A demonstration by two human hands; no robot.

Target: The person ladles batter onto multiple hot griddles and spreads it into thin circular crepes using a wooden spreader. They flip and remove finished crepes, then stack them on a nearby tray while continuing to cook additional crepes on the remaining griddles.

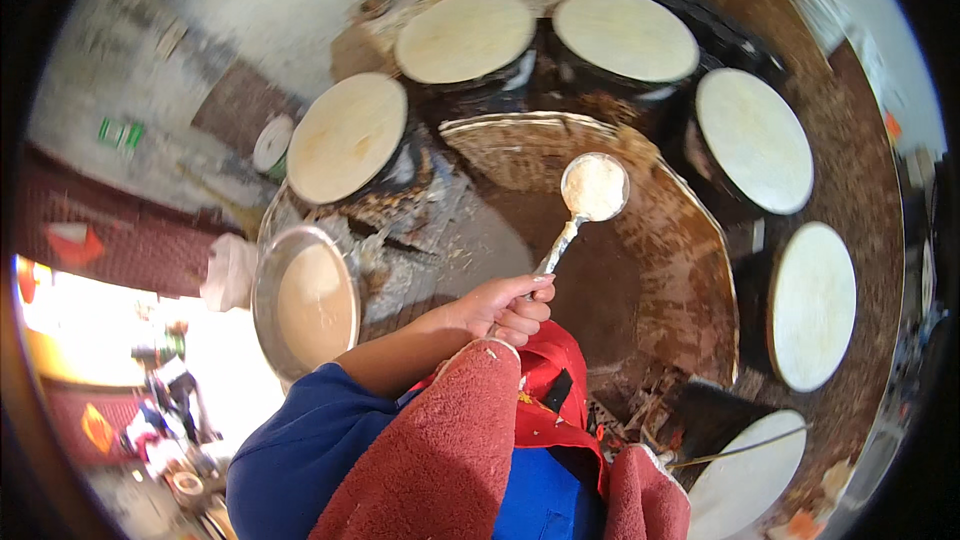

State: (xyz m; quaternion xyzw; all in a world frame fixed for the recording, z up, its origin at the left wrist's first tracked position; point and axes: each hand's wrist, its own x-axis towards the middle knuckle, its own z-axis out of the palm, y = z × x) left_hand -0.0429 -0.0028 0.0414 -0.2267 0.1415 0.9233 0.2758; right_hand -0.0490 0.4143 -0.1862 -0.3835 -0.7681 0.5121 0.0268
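Observation:
My left hand (pixel 510 308) is closed round the handle of a ladle (pixel 556 244), held out in front of my body. Pale, creamy batter (pixel 597 186) fills its round bowl, which is over the brown pit floor. Left of my forearm is a wide metal basin (pixel 263 290) with more batter (pixel 312 305) in it. Around me stand several dark round griddles, their tops covered by pale flat rounds, among them one at the near left (pixel 347 138) and one at the far right (pixel 813 306). My right hand does not show.
A thin stick (pixel 745 448) lies across the nearest right round (pixel 750 480). The curved pit wall (pixel 690 270) has a raised rim. A white tub (pixel 272 146) stands beyond the left griddle, and a white bag (pixel 230 272) sits beside the basin. A red towel (pixel 440 440) drapes over my front.

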